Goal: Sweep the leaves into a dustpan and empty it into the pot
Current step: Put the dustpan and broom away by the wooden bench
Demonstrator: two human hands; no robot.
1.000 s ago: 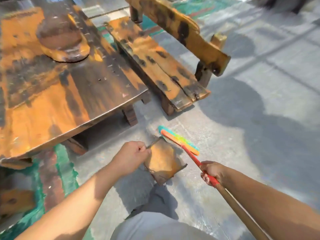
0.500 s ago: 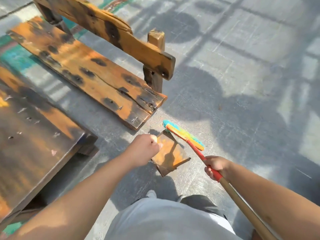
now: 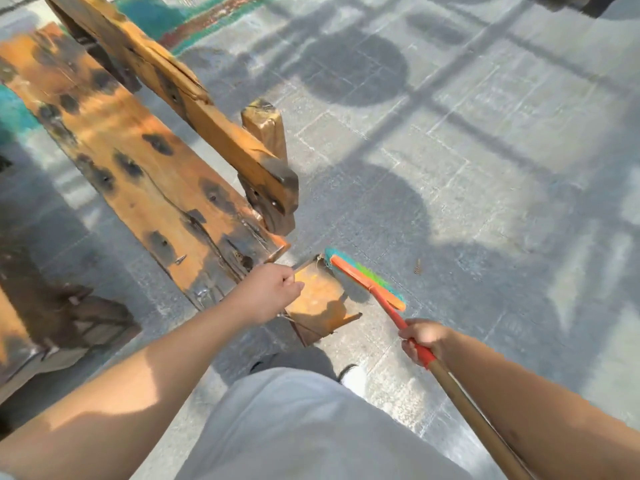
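A rusty orange metal dustpan (image 3: 318, 299) hangs just above the concrete floor, and my left hand (image 3: 268, 292) grips its thin handle at the pan's left edge. My right hand (image 3: 420, 339) grips the red part of a broom handle (image 3: 460, 396). The broom's head (image 3: 363, 278), with orange, green and teal bristles, lies along the pan's right side. A single small brown leaf (image 3: 418, 267) lies on the floor to the right of the broom head. No pot is in view.
A weathered orange wooden bench (image 3: 138, 168) with a backrest (image 3: 207, 123) stands at the left, its near end close to the dustpan. A dark wooden table edge (image 3: 20, 327) shows at far left. Sunlit and shadowed concrete floor (image 3: 485, 168) spreads to the right.
The view has swung right, so the table has slid mostly out of frame. Both hands keep their hold; the dustpan and broom now sit by the bench's near end.
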